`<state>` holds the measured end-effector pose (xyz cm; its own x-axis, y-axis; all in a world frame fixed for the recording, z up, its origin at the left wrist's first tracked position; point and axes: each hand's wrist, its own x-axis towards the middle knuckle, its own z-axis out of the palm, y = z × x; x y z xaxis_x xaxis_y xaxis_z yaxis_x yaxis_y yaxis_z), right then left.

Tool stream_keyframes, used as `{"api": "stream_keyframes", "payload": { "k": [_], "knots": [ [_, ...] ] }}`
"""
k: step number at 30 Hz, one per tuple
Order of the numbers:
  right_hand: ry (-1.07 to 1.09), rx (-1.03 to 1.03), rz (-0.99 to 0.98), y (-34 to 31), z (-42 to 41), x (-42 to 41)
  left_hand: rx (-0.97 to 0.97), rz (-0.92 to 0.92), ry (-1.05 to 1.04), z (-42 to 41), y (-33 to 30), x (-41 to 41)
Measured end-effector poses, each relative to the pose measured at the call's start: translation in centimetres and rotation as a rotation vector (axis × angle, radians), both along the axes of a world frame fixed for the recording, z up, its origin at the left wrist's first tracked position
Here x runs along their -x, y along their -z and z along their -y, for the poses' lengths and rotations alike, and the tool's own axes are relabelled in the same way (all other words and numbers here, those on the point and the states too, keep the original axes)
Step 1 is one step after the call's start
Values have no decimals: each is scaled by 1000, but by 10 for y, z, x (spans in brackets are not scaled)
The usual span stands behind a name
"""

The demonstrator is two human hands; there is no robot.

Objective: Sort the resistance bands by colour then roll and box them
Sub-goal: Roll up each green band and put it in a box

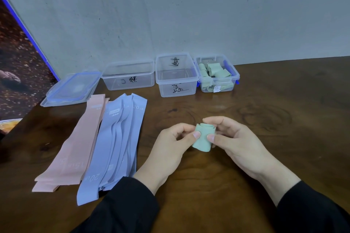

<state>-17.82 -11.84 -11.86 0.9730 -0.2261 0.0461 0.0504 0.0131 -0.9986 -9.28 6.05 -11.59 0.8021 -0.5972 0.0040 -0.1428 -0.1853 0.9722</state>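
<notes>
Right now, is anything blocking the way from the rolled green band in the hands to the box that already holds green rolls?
Nothing visible does. Both the left hand and right hand pinch the rolled green band above bare table. The green box stands lidless at the back right, and no object lies on the stretch of wood between them.

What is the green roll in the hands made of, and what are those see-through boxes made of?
The green roll, pinched by the left hand and right hand, looks like soft, matte, stretchy rubber, maybe latex: it curls into thin, floppy layers. The boxes look like clear, hard plastic: you can see through their smooth, slightly shiny walls.
</notes>
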Motion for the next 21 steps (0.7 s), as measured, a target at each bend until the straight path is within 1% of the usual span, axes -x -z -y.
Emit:
{"api": "stream_keyframes", "payload": {
  "k": [2,5,6,9,12,14,16,18,21],
  "knots": [
    [26,-64,-14,1,1,-1,17,-38,17,-1,-2,1],
    [98,-14,-36,2,0,-2,37,-67,-2,-1,-4,1],
    [104,-30,-42,4,-1,-2,41,-76,-8,0,-4,1],
    [108,-266,-43,5,-5,-4,69,-109,-34,1,-8,1],
    [127,-350,-39,-5,-10,-3,104,-161,-47,5,-16,0],
    [142,-371,-46,-13,-11,-3,148,-251,-29,8,-22,-6],
    [170,-374,-49,-23,-9,-5,155,-301,38,11,-31,-12],
    [199,-340,-45,-34,-6,-9,152,-289,114,12,-41,-17],
    [204,-259,-25,-49,0,-15,149,-219,109,17,-51,-26]
  ]
}}
